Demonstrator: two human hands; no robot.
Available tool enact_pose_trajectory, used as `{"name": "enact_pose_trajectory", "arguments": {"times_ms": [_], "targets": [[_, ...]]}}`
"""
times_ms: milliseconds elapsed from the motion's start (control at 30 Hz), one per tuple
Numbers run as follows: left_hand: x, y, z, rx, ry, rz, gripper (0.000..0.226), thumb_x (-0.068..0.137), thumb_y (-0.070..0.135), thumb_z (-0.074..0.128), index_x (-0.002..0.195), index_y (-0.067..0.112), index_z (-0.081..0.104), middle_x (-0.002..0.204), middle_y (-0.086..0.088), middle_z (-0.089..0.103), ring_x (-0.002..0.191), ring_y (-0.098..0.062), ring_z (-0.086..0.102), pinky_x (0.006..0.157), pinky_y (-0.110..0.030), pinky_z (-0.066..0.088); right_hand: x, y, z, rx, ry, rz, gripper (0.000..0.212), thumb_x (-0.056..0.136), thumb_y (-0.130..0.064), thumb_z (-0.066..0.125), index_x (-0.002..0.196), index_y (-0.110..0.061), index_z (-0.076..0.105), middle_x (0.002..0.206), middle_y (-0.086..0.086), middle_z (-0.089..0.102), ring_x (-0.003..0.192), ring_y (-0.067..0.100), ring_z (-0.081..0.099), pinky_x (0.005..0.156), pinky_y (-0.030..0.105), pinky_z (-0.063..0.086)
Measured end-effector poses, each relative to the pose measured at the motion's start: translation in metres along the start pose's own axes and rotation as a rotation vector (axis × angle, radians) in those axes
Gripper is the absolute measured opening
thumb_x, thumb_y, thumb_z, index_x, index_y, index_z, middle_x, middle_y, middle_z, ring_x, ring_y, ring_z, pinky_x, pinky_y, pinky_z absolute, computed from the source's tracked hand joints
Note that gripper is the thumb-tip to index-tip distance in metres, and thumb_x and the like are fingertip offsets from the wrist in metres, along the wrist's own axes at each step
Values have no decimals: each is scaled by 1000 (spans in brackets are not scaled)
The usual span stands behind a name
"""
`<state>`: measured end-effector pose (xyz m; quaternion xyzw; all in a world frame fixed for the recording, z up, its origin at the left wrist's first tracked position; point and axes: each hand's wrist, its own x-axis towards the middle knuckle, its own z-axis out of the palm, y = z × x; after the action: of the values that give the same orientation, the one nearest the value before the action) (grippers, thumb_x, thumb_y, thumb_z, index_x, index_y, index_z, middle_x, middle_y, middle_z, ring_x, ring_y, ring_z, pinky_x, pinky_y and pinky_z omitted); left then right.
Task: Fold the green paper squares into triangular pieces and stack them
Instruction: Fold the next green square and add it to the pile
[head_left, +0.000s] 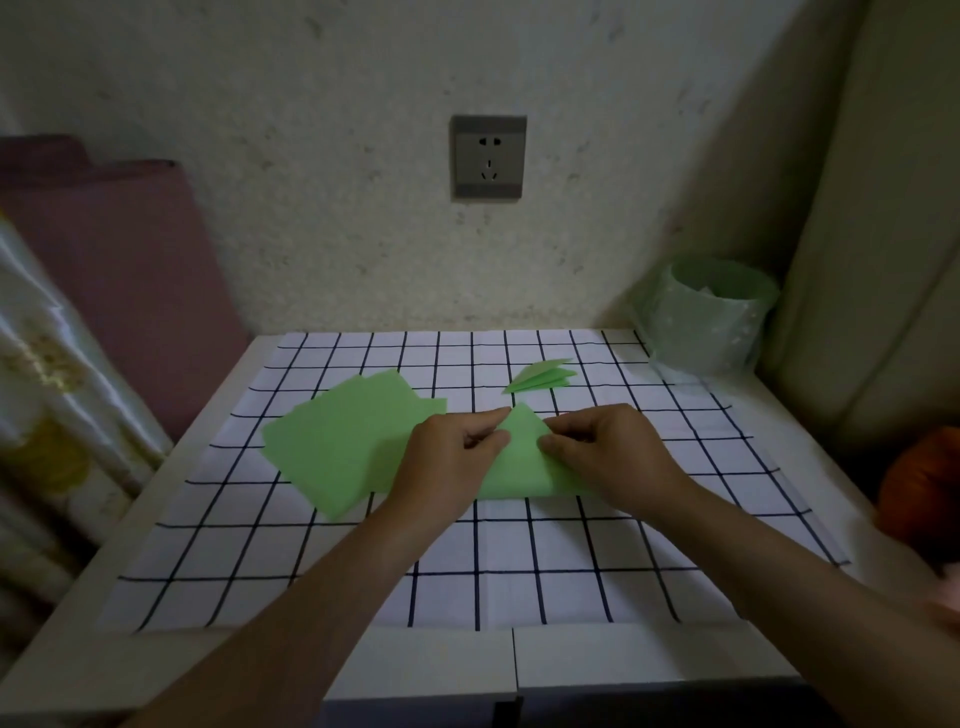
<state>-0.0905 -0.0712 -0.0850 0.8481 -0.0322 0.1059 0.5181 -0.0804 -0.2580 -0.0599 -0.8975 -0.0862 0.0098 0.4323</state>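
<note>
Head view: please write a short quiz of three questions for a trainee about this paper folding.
1. Missing word: left hand and right hand pinch one green ____.
2. True or false: the folded pieces lie nearer the wall than both hands.
3. The pile of flat squares lies: A) by the left hand; B) by the right hand; C) on the folded pieces.
Key: 1 sheet; 2 true; 3 A.

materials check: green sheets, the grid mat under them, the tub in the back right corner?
Green sheets: thin matte paper, seemingly; the folded triangles hold sharp creases. Grid mat: probably cloth, matte, no glare, edges slightly uneven. Tub: wrapped in thin, wrinkled, translucent green plastic film; the tub's own material is hidden.
</note>
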Motion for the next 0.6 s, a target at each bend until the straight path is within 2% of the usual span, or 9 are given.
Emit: {"name": "enact_pose_trajectory", "arguments": {"times_ms": [67, 200, 367, 433, 500, 533, 600], "targets": [[-1, 0, 2, 8, -7, 10, 30, 91, 18, 69, 122, 22, 68, 111, 11, 71, 86, 16, 58, 82, -6, 46, -2, -2, 1, -94, 22, -50, 21, 94, -24, 64, 111, -31, 75, 85, -24, 67, 76, -12, 60, 66, 6, 43], [-1, 3, 3, 25, -2, 4, 30, 93, 20, 66, 123, 24, 67, 97, 21, 67, 83, 7, 60, 84, -18, 51, -6, -8, 3, -190, 69, -87, 22, 98, -26, 58, 113, -30, 75, 89, -11, 72, 79, 2, 62, 77, 27, 52], [-1, 3, 4, 19, 10, 5, 30, 93, 21, 66, 122, 24, 68, 94, 27, 62, 84, 5, 62, 82, -16, 51, -6, -8, 3, -199, 81, -93, 22, 98, -26, 57, 112, -27, 75, 95, -6, 74, 83, 6, 63, 80, 32, 53], [-1, 2, 5, 15, 24, 5, 30, 92, 21, 67, 122, 26, 68, 93, 20, 69, 83, -3, 64, 80, -22, 53, -5, -7, 3, -191, 82, -90, 23, 98, -26, 58, 113, -26, 75, 97, -7, 75, 83, 4, 63, 80, 29, 53], [-1, 0, 8, 5, 35, 9, 32, 92, 21, 67, 122, 32, 66, 86, 2, 75, 75, -11, 61, 73, -29, 54, -4, -6, 4, -167, 94, -78, 22, 97, -26, 60, 113, -26, 75, 98, -10, 74, 83, 1, 63, 77, 23, 51], [0, -1, 10, -1, 37, 6, 32, 92, 21, 67, 122, 32, 66, 82, 0, 74, 75, -11, 58, 74, -32, 54, -3, -4, 4, -151, 104, -69, 22, 96, -26, 61, 112, -25, 75, 99, -11, 74, 83, -1, 62, 75, 19, 50], [0, -2, 12, -12, 37, -3, 32, 92, 20, 68, 122, 29, 67, 79, 13, 67, 79, -9, 56, 83, -36, 55, -2, -2, 3, -132, 118, -45, 20, 94, -27, 64, 110, -24, 76, 103, -12, 74, 83, -5, 60, 72, 8, 42]]}}
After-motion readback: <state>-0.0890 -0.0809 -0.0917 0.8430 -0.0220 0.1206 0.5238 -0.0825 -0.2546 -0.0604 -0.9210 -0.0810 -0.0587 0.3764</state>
